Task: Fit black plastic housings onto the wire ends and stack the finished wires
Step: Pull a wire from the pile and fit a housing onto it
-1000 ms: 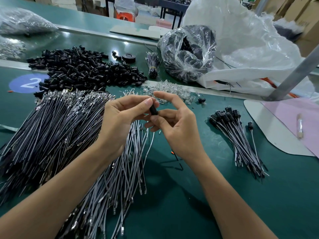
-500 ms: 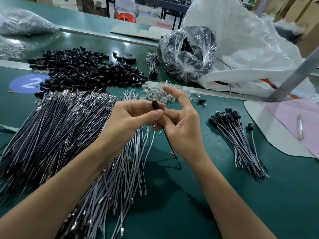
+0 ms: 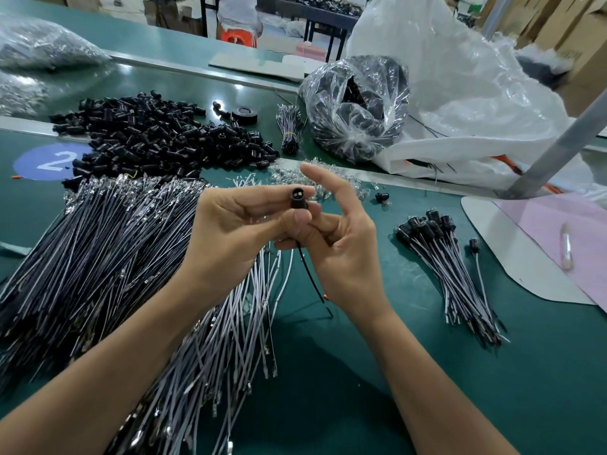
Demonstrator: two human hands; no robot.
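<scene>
Head view had the black housing [image 3: 299, 198] up above the green table [image 3: 361, 372], open end to camera, pinched between thumb and fingers of the left hand [image 3: 236, 231]. Its wire [image 3: 308, 274] dangled below. The right hand [image 3: 341, 251], forefinger straight, seemingly nipped that wire with curled fingers, grip partly hidden. Seating looked about done. Next call: carry it right onto the finished stack [image 3: 443, 257], heads aligned.

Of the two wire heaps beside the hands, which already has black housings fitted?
The small heap on the right; the large left heap shows bare metal terminals.
</scene>
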